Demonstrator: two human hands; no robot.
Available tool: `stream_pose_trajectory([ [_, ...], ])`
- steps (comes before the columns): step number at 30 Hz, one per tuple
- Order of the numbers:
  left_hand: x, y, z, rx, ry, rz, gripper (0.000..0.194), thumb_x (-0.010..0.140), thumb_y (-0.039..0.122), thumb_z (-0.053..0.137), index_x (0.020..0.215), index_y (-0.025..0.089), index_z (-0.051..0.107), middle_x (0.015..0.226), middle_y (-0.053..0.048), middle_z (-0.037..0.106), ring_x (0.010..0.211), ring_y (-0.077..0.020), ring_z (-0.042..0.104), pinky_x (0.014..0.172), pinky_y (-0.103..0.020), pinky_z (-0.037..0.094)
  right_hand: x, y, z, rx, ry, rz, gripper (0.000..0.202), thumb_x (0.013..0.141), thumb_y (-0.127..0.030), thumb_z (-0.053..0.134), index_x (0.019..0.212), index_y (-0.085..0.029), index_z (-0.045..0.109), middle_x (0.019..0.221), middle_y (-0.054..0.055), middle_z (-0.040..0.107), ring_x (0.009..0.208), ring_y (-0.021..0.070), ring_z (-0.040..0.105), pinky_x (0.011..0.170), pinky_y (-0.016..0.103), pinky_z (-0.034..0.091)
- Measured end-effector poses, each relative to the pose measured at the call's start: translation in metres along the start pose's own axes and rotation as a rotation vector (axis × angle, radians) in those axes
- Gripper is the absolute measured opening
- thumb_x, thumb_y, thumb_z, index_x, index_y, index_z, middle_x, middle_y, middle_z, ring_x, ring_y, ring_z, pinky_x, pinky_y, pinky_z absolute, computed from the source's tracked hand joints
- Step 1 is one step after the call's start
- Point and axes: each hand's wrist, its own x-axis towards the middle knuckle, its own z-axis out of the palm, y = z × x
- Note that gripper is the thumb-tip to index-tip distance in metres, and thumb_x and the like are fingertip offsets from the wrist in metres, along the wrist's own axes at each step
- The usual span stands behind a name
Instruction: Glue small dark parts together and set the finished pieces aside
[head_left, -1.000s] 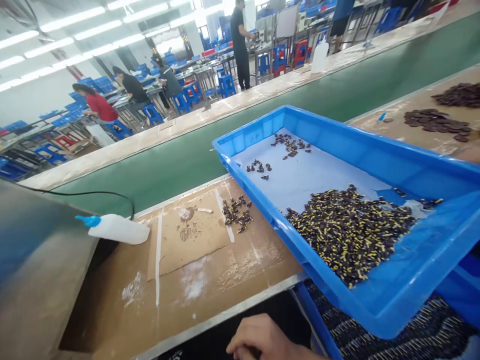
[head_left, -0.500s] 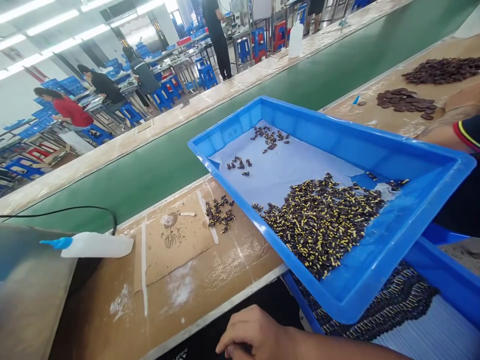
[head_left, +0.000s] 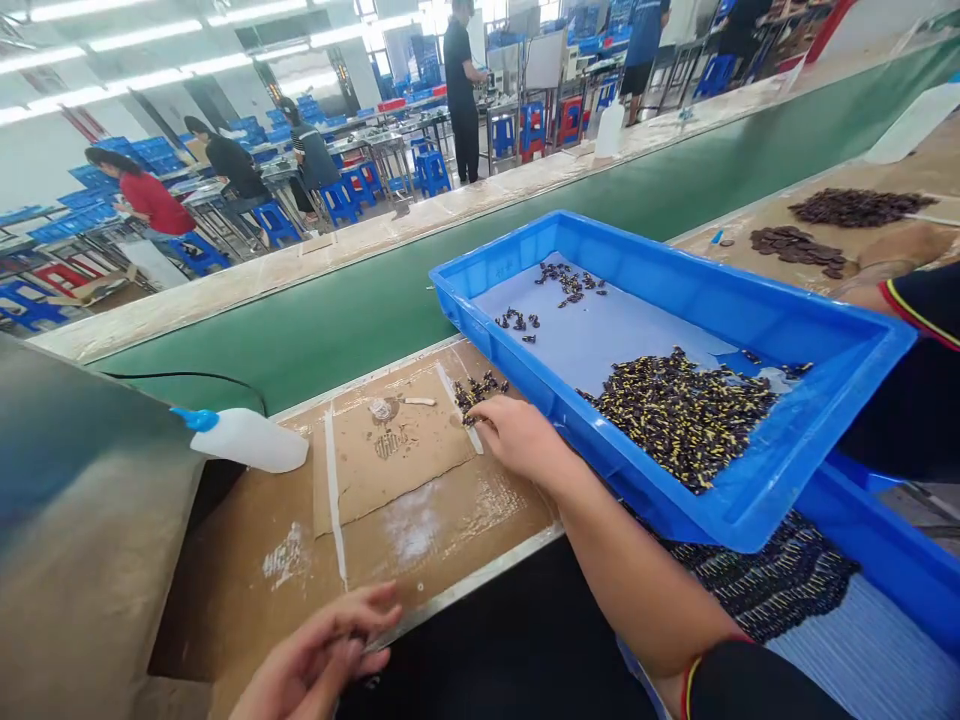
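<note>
My right hand [head_left: 519,436] reaches over the cardboard-covered bench, fingertips pinched at the edge of a small heap of dark parts with yellow ends [head_left: 484,386]. What exactly the fingertips grip is partly hidden. At the bottom left, over the bench edge, my left hand [head_left: 322,650] has its fingers curled and the thumb close to them; whatever lies between is too small to make out. Right of the heap stands a blue tray [head_left: 757,515], lined with white paper. Inside it lie a large pile of the same parts [head_left: 675,410] and some scattered ones.
A white squeeze bottle with a blue tip [head_left: 255,438] lies on the bench at left. A taped cardboard piece [head_left: 405,465] covers the middle. A green conveyor belt [head_left: 360,345] runs behind. Below is another blue tray with rows of dark parts [head_left: 772,580]. A co-worker's arm [head_left: 892,265] is at right.
My right hand has moved up from the bench's front edge to the small heap. My left hand has come into view at the bottom left. The camera view has shifted.
</note>
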Motion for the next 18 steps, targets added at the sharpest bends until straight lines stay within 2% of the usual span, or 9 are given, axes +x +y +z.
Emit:
stream_pose_trajectory([
  [1, 0.010, 0.014, 0.005, -0.024, -0.018, 0.041, 0.050, 0.069, 0.064, 0.087, 0.099, 0.026, 0.079, 0.140, -0.013, 0.066, 0.132, -0.0428, 0.060, 0.103, -0.049, 0.060, 0.012, -0.001, -0.001, -0.098, -0.066, 0.029, 0.025, 0.102, -0.016, 0.056, 0.118, -0.019, 0.076, 0.114, 0.011, 0.073, 0.108, 0.0235, 0.068, 0.093, 0.030, 0.050],
  [4, 0.053, 0.046, 0.017, -0.130, -0.058, 0.217, 0.055, 0.070, 0.055, 0.092, 0.108, 0.020, 0.075, 0.118, -0.017, 0.075, 0.118, -0.0395, 0.069, 0.090, -0.044, 0.066, 0.042, -0.004, 0.000, -0.261, -0.216, 0.056, 0.026, 0.097, -0.014, 0.064, 0.115, -0.024, 0.079, 0.116, 0.009, 0.073, 0.106, 0.0247, 0.068, 0.085, 0.029, 0.050],
  [7, 0.103, 0.059, 0.023, -0.322, -0.024, 0.321, 0.062, 0.065, 0.051, 0.096, 0.109, 0.016, 0.070, 0.108, -0.016, 0.077, 0.102, -0.0311, 0.076, 0.081, -0.034, 0.067, 0.060, -0.006, 0.008, -0.304, -0.283, 0.039, 0.025, 0.089, -0.012, 0.073, 0.106, -0.028, 0.082, 0.113, 0.007, 0.073, 0.101, 0.0237, 0.069, 0.080, 0.027, 0.048],
  [10, 0.139, 0.063, 0.022, -0.501, -0.022, 0.314, 0.058, 0.065, 0.044, 0.098, 0.104, 0.014, 0.069, 0.109, -0.015, 0.077, 0.097, -0.0257, 0.078, 0.078, -0.026, 0.066, 0.071, -0.006, 0.015, -0.337, -0.315, 0.023, 0.022, 0.088, -0.010, 0.072, 0.099, -0.025, 0.083, 0.103, 0.007, 0.074, 0.096, 0.0232, 0.069, 0.079, 0.027, 0.048],
  [14, 0.159, 0.059, 0.012, -0.649, -0.021, 0.318, 0.040, 0.081, 0.030, 0.087, 0.111, 0.012, 0.069, 0.116, -0.016, 0.076, 0.109, -0.0247, 0.075, 0.085, -0.024, 0.064, 0.082, -0.005, 0.020, -0.323, -0.307, -0.058, 0.015, 0.091, -0.014, 0.073, 0.099, -0.022, 0.082, 0.106, 0.008, 0.073, 0.100, 0.0226, 0.068, 0.087, 0.028, 0.048],
  [16, 0.162, 0.055, 0.007, -0.688, 0.000, 0.306, 0.038, 0.085, 0.026, 0.084, 0.116, 0.011, 0.068, 0.119, -0.017, 0.075, 0.111, -0.0245, 0.075, 0.087, -0.025, 0.064, 0.086, -0.003, 0.025, -0.278, -0.264, -0.110, 0.014, 0.092, -0.014, 0.071, 0.102, -0.019, 0.079, 0.108, 0.008, 0.072, 0.101, 0.0212, 0.067, 0.090, 0.027, 0.048],
  [18, 0.166, 0.050, 0.003, -0.694, 0.024, 0.285, 0.042, 0.084, 0.027, 0.085, 0.119, 0.011, 0.067, 0.118, -0.018, 0.076, 0.107, -0.0243, 0.076, 0.085, -0.025, 0.064, 0.087, 0.000, 0.032, -0.165, -0.175, -0.143, 0.013, 0.093, -0.013, 0.068, 0.103, -0.018, 0.076, 0.104, 0.006, 0.073, 0.095, 0.0192, 0.067, 0.087, 0.027, 0.048],
])
